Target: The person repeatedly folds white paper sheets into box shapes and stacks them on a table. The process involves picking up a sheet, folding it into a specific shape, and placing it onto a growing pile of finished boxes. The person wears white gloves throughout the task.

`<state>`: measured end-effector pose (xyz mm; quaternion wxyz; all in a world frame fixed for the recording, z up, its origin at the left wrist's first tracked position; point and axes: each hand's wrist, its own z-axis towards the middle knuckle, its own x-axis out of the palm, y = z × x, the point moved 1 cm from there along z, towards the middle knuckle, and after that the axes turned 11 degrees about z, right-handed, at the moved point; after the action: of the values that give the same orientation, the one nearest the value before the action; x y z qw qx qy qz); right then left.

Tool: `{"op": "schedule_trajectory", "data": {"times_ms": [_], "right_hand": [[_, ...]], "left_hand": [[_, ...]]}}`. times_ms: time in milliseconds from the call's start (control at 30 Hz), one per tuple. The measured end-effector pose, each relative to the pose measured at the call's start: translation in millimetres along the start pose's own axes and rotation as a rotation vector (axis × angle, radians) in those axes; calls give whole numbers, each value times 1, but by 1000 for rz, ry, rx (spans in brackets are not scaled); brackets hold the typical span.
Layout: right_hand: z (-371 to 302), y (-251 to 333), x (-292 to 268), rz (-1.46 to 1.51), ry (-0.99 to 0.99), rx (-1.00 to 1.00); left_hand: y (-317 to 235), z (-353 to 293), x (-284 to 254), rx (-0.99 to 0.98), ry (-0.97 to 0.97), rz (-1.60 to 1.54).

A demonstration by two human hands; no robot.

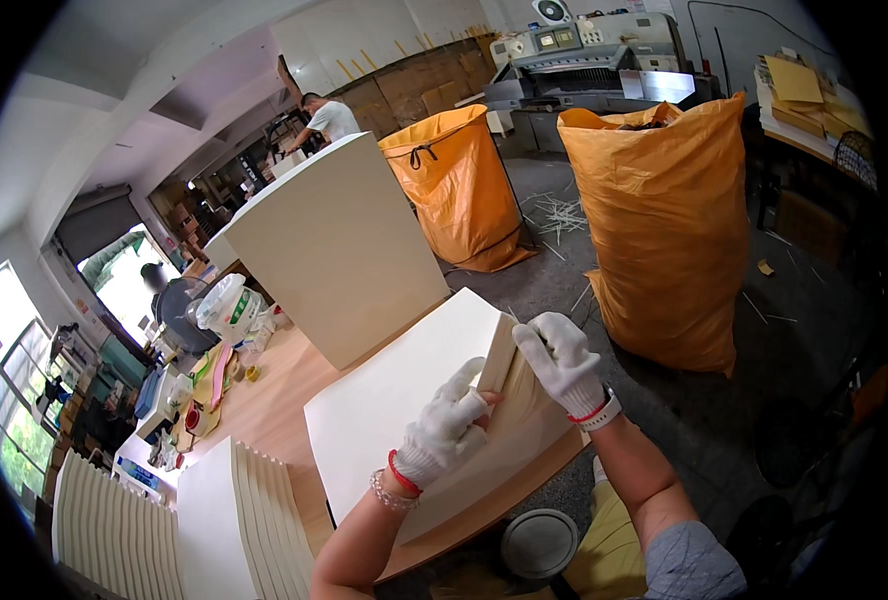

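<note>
A thick stack of large cream paper sheets lies on the wooden table in front of me, its near right edge lifted and slightly fanned. My left hand, in a white glove with bare fingertips showing, grips that edge, with its fingers closed against it. At the far right corner of the stack, my right hand, also gloved, has its fingers curled in and pinches the sheet edges. What lies between its fingertips is partly hidden. A tall block of stacked paper stands just beyond.
Stepped paper piles sit at left. On the table are a plastic bag and tape rolls. Two orange sacks stand on the floor near paper scraps. A round stool is close by; two people are farther back.
</note>
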<state>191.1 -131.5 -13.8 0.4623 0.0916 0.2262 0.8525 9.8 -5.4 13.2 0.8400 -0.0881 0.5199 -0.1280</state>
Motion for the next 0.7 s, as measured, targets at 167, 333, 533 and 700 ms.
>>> {"op": "schedule_trajectory", "data": {"times_ms": [167,333,533,700], "right_hand": [[1,-2,1,4,-58,52],[-2,-3,-1,53,-4,39],[1,2,0,29,-70,95],[3,3,1,14,-94,86]], "left_hand": [[0,-2,4,-62,-33,-49],[1,-3,2,-47,-30,-32],[0,2,1,10,-28,-20],[-11,2,-2,-88,-30,-106]]}}
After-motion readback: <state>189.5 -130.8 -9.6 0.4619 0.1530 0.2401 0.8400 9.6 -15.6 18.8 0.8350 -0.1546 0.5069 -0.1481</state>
